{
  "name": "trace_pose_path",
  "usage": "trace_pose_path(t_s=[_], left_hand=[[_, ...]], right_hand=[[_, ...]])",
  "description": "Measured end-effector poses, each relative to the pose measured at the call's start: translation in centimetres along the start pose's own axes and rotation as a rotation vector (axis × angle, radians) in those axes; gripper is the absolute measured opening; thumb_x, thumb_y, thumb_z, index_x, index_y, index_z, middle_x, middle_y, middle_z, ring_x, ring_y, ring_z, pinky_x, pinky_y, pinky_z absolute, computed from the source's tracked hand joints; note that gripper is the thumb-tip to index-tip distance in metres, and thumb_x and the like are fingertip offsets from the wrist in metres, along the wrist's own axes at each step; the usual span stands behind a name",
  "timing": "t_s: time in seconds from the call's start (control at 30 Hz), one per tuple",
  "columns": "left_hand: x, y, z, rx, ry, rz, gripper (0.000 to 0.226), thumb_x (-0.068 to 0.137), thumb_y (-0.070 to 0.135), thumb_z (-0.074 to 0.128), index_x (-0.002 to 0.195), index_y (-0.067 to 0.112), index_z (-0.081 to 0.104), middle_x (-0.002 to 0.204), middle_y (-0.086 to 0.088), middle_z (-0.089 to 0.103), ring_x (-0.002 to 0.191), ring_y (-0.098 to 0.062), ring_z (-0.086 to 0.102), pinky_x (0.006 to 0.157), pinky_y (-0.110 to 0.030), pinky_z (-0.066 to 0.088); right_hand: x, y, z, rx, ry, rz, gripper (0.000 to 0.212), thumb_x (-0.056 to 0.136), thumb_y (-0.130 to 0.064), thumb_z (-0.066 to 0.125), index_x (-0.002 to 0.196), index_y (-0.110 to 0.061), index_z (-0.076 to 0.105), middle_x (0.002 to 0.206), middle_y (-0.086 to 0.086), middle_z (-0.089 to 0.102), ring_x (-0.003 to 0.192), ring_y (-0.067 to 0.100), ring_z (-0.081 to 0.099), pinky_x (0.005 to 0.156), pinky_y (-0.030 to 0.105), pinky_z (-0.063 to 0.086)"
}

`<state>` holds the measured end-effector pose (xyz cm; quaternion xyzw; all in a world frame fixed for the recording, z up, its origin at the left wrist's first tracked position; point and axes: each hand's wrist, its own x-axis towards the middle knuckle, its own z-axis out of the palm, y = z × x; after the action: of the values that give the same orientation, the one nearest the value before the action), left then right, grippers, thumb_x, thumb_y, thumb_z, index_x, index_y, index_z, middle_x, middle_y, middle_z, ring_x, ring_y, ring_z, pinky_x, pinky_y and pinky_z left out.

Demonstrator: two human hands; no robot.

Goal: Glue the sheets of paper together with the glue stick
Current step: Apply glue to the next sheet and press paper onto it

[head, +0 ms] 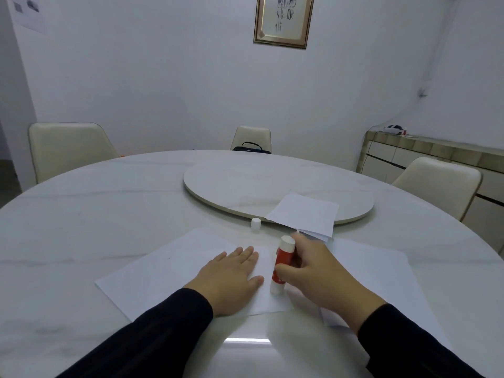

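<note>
A white sheet of paper (163, 271) lies on the table in front of me. My left hand (229, 279) rests flat on it with straight fingers. My right hand (319, 271) grips a red and white glue stick (281, 264), held nearly upright with one white end down on the sheet's right edge. A second sheet (381, 271) lies to the right, partly under my right arm. The small white cap (256, 223) stands apart on the table beyond the sheets.
A folded stack of white paper (305, 214) hangs over the edge of the round turntable (245, 184) on the marble table (81, 214). Cream chairs (68, 148) ring the far side; a black bag (252, 148) sits on one. A sideboard (436, 154) stands at right.
</note>
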<state>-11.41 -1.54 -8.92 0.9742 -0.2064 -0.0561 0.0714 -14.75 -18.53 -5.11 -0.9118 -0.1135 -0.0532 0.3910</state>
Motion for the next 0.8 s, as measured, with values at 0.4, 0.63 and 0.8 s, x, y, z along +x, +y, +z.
trace_pose_path(t_s=[0.4,0.63,0.8], left_hand=[[-1.1,-1.1,-2.4,-0.207,-0.232,0.202,0.063,0.094,0.012,0.037,0.145,0.045,0.020,0.152,0.030,-0.002,0.142,-0.002,-0.014,0.121,-0.037,-0.005],[-3.3,-0.8,-1.6,0.089,0.081,-0.228,0.056,0.094,0.052,0.032,0.139,0.019,0.035,0.147,-0.004,0.035,0.134,-0.026,0.031,0.105,-0.040,0.029],[-3.8,-2.0,-3.5,-0.018,-0.253,0.009,0.065,0.092,0.041,0.048,0.148,0.038,0.017,0.159,0.018,0.003,0.147,-0.007,0.003,0.120,-0.038,0.008]], right_hand=[[-0.9,3.0,-2.3,1.045,0.294,0.244,0.006,0.085,-0.004,0.054,0.081,-0.007,0.056,0.062,0.005,0.047,0.052,0.013,0.042,0.053,0.022,0.034],[-0.6,3.6,-2.1,1.167,0.363,0.252,0.014,0.089,-0.002,0.050,0.082,-0.007,0.060,0.055,0.000,0.054,0.049,0.007,0.051,0.047,0.014,0.045],[-0.2,2.2,-1.8,0.894,0.306,0.155,0.010,0.087,0.003,0.051,0.084,-0.006,0.056,0.066,0.010,0.050,0.051,0.015,0.044,0.048,0.024,0.034]])
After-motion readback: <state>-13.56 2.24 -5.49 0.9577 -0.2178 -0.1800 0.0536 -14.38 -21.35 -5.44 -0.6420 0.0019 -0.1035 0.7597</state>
